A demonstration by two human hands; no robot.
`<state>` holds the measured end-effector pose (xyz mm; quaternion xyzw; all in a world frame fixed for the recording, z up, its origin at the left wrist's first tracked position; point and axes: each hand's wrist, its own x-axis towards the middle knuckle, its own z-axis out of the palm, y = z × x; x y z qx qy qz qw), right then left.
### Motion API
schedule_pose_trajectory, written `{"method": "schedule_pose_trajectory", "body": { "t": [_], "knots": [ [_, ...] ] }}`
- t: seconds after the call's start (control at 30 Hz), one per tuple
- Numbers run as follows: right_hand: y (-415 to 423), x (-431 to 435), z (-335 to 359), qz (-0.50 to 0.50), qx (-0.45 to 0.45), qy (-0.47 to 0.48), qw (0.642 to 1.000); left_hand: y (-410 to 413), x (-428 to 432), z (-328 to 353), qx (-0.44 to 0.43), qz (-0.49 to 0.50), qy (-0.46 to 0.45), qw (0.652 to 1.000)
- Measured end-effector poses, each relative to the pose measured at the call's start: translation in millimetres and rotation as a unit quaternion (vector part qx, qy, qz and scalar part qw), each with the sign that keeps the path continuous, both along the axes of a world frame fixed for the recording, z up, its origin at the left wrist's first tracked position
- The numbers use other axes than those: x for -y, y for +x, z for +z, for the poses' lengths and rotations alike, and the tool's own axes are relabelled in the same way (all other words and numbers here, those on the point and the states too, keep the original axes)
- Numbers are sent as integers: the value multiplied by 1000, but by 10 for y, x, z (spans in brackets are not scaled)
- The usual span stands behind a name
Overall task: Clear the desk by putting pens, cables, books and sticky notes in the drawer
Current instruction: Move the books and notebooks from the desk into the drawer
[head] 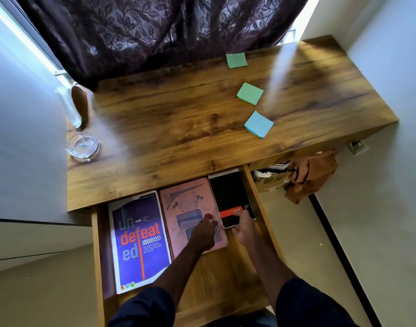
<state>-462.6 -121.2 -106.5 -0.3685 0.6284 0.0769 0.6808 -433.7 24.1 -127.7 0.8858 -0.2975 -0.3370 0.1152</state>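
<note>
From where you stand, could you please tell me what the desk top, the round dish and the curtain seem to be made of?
Desk top: wood or wood-look laminate, slightly glossy; grain, knots and glare show. Round dish: probably clear glass; the wood shows through it, edges glint. Curtain: thin dark fabric, matte; hangs in folds with a leaf pattern.

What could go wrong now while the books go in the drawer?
1. The black book lies close against the right wall of the drawer, so the right hand gripping its near end might get its fingers squeezed there.
2. Three sticky note pads lie on the right side of the desk; they could be forgotten.
3. The glass dish sits near the desk's left edge; a reaching sleeve might knock it.
</note>
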Motion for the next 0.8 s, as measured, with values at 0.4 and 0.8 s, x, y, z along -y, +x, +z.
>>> {"method": "schedule_pose_trajectory", "body": {
  "t": [0.4, 0.8],
  "knots": [
    [-329, 54, 367, 93, 5, -81, 992, -55, -2, -28, -3, 37, -19, 999],
    [-536, 883, 978, 226, 190, -59, 954, -255, 926, 723, 51, 169, -123, 977]
  ]
}}
